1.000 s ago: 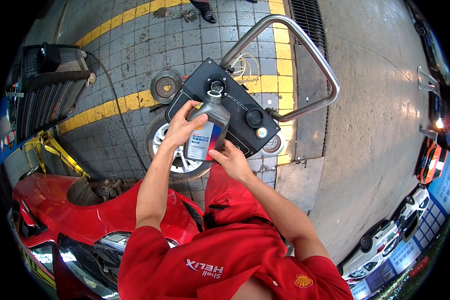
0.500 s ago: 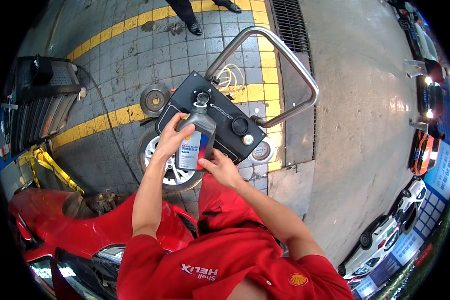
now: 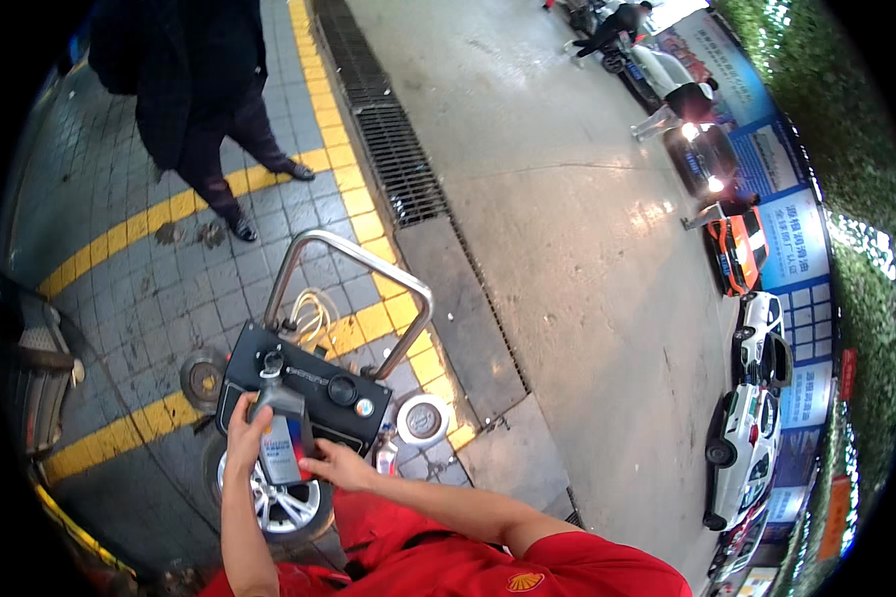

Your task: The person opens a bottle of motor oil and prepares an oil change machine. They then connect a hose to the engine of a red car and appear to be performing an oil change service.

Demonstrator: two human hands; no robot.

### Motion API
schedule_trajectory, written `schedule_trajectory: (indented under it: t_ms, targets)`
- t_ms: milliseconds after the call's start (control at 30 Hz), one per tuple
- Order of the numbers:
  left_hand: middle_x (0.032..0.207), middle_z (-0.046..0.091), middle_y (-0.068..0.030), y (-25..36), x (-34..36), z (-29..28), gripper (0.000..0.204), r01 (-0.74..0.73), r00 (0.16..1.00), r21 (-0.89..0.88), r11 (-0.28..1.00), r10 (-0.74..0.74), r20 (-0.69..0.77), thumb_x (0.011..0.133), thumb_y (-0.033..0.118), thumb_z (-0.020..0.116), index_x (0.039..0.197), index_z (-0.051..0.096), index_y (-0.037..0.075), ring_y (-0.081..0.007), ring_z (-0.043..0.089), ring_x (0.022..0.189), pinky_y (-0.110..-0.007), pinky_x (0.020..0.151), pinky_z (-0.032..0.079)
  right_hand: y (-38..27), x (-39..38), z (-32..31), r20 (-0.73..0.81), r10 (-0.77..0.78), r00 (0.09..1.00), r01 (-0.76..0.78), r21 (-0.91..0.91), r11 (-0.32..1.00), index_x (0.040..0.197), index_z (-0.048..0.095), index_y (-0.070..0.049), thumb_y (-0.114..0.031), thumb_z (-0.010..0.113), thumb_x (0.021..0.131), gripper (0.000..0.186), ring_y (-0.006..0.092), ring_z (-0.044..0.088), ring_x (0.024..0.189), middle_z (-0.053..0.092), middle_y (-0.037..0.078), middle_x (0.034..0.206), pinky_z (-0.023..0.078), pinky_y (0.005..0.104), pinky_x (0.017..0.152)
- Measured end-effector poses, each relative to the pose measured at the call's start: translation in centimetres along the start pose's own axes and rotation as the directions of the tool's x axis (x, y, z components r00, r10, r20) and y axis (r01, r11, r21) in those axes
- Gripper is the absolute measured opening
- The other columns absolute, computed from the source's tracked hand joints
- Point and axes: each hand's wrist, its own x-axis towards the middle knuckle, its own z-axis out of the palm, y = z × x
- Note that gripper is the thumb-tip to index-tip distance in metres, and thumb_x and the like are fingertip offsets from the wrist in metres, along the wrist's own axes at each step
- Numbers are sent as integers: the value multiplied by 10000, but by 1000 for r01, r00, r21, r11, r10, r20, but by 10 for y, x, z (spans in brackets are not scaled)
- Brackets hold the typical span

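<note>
A grey plastic fluid bottle (image 3: 281, 450) with a blue and red label is between my hands, its neck pointing away from me. My left hand (image 3: 243, 435) is wrapped round its left side, thumb on the front. My right hand (image 3: 338, 466) grips the lower right side near the base. Under and beyond the bottle stands a black box-shaped machine (image 3: 343, 423) with a bent metal tube handle (image 3: 360, 257). The bottle's mouth is at the round filler opening on its top; whether fluid flows I cannot tell. A round black cap (image 3: 341, 389) sits farther right on the same top.
An alloy wheel (image 3: 287, 509) lies below the machine. A brake disc (image 3: 204, 380) is to its left, a round metal part (image 3: 422, 420) to its right. A pale coiled hose (image 3: 314, 313) lies behind it. A person in dark clothes (image 3: 204, 109) stands ahead, near a floor grate (image 3: 393, 149).
My view has swung up and to the right, so the machine and my hands appear lower and farther left. Both hands still hold the bottle at the opening. More of the standing person shows.
</note>
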Motion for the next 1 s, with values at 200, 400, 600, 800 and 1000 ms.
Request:
schedule_trajectory:
  t_ms: [200,400,600,800,1000]
  targets:
    - [1093,683,-28,-1,-2,1,344,11,1000,-26,1000,-12,-24,968,237,767,1229,637,56,-129,638,981,-300,888,508,-14,-4,-4,31,25,999,-24,-19,1000,1443,546,51,-410,692,1058,618,228,721,1096,735,181,1250,582,357,934]
    - [1095,694,-31,-11,4,-2,370,-23,999,-38,999,22,-30,955,268,782,1227,643,60,-127,647,952,-297,829,519,-9,-2,-2,-18,-1,1000,1,9,1000,1340,612,29,-433,709,1043,558,196,723,973,758,160,1140,585,353,822]
    - [1117,678,-11,-10,3,-12,395,18,1000,158,987,-18,-7,985,323,777,1270,664,74,-113,624,1001,-288,869,508,-7,-1,6,-100,-14,995,6,-79,997,1066,676,32,-461,756,986,505,236,711,881,740,212,972,554,424,791]
    - [1134,696,-43,-7,1,-9,446,2,1000,106,994,-1,-12,974,362,790,1257,653,47,-116,628,1027,-289,902,509,-22,-5,4,60,112,992,-122,214,969,1437,523,65,-305,716,1055,566,210,729,1077,723,184,1255,613,340,873]
    - [1125,698,-55,-10,2,-7,462,-6,1000,85,996,6,1,977,381,785,1264,652,45,-126,634,1034,-297,911,509,-41,-10,-4,93,169,981,-182,157,971,1486,468,71,-305,702,1063,612,240,720,1138,688,208,1337,618,359,916]
